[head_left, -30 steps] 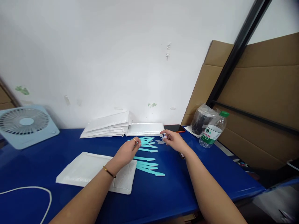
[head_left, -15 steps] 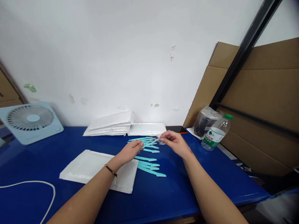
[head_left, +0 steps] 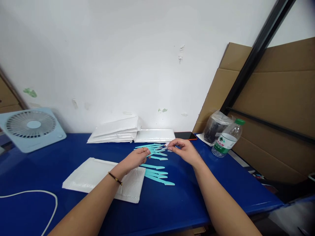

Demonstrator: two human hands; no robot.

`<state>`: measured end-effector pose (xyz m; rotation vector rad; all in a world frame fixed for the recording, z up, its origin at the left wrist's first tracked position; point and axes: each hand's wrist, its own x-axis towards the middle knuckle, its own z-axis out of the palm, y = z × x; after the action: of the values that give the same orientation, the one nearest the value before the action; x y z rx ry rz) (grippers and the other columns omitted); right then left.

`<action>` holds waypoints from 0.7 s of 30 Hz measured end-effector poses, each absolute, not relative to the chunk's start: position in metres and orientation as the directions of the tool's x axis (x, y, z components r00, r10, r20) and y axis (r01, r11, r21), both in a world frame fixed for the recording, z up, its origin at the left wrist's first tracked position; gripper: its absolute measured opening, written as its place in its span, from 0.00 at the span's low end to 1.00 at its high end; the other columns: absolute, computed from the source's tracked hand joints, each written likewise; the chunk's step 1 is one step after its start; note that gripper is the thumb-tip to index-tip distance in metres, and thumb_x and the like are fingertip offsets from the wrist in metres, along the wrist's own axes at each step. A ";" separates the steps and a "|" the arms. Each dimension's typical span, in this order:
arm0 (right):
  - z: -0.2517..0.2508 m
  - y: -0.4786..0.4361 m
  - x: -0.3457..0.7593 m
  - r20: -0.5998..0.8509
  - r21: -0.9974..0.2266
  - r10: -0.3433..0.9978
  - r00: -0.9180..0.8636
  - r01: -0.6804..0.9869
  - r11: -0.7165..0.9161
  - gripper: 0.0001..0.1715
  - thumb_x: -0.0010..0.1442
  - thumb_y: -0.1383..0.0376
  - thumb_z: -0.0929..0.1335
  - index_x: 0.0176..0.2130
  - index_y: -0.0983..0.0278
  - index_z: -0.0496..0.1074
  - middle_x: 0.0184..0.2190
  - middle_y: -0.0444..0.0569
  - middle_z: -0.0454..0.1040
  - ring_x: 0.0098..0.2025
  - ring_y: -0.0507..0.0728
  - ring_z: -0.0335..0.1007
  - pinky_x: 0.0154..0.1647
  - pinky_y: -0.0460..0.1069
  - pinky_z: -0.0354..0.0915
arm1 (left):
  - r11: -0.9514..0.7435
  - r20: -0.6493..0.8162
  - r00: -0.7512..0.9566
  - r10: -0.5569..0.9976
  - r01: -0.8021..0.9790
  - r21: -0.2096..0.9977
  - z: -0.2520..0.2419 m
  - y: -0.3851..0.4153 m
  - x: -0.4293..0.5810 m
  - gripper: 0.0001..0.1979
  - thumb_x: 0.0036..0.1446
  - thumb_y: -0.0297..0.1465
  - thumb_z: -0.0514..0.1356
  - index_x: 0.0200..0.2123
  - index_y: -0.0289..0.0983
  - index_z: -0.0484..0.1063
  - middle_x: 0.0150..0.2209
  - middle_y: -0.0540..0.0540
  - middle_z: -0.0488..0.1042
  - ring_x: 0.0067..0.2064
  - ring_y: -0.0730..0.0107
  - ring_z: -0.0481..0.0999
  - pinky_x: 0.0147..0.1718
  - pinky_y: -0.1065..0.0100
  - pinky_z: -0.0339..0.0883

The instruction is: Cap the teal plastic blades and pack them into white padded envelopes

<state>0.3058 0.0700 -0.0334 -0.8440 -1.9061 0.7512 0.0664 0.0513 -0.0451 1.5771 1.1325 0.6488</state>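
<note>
Both hands pinched. L hand (head_left: 137, 158) grips one end of slim turquoise tool (head_left: 157, 152), mid-worktop (head_left: 182, 203); R hand (head_left: 184, 150) has small whitish piece (head_left: 166, 145) at tool's R tip. Other turquoise tools (head_left: 158, 172) lie nearby, some nearer. White mailer (head_left: 83, 175) near L, partly behind L forearm. Bottle (head_left: 225, 141) far R.

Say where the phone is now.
In the head view, the phone lies right of centre near the wall, just beyond the right hand and beside a white envelope.
</note>
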 end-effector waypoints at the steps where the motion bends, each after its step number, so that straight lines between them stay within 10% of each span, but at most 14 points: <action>1: -0.034 0.069 0.304 0.476 -0.773 0.794 -0.377 0.251 0.583 0.10 0.52 0.59 0.68 0.32 0.64 0.73 0.32 0.49 0.76 0.36 0.56 0.71 0.38 0.50 0.66 | -0.011 -0.142 0.409 0.901 0.350 0.937 -0.045 0.051 0.067 0.23 0.52 0.52 0.48 0.29 0.37 0.61 0.20 0.56 0.50 0.21 0.79 0.48 0.18 0.74 0.44; 7: -0.047 0.069 0.292 0.394 -0.747 0.779 -0.487 0.325 0.580 0.10 0.55 0.61 0.66 0.35 0.62 0.74 0.34 0.48 0.76 0.37 0.54 0.71 0.37 0.48 0.65 | -0.165 -0.033 0.398 0.917 0.453 0.876 -0.057 0.057 0.070 0.22 0.56 0.49 0.45 0.33 0.37 0.64 0.21 0.54 0.58 0.22 0.76 0.57 0.22 0.73 0.52; 12: -0.062 0.085 0.298 0.357 -0.629 0.824 -0.440 0.539 0.560 0.08 0.54 0.63 0.66 0.34 0.61 0.75 0.31 0.45 0.76 0.32 0.53 0.71 0.34 0.47 0.63 | -0.388 0.294 0.267 0.918 0.757 0.525 -0.059 0.061 0.068 0.15 0.51 0.41 0.56 0.40 0.40 0.68 0.41 0.45 0.69 0.43 0.61 0.66 0.37 0.66 0.58; 21: -0.065 0.111 0.347 0.354 -0.332 0.915 -0.195 0.888 0.317 0.08 0.51 0.67 0.66 0.31 0.62 0.76 0.31 0.49 0.74 0.33 0.55 0.69 0.33 0.47 0.60 | -0.547 0.075 0.566 0.821 0.742 0.388 -0.066 0.068 0.060 0.05 0.47 0.33 0.58 0.27 0.41 0.74 0.28 0.50 0.74 0.30 0.68 0.69 0.27 0.70 0.54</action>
<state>0.3474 0.1109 -0.0653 -1.5894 -2.1036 0.0726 0.0604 0.0675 -0.0660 2.4892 1.2837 0.3561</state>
